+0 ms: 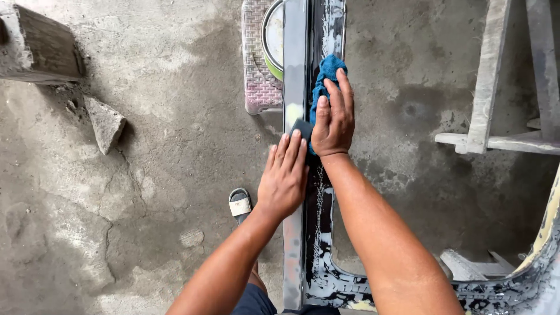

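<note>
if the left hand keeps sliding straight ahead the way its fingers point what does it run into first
The left hand lies flat on the long grey and black body panel, fingers pointing up along it. First in that line is the small dark sanding pad at its fingertips; past it, bare panel, though depth is hard to judge.

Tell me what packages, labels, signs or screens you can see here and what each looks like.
No labels, signs or screens show.
Round tin: the only container, on a woven pink stool left of the long grey and black panel; pale top, green rim, partly hidden.
Right hand presses a blue cloth on the panel; left hand lies beside it.
</note>
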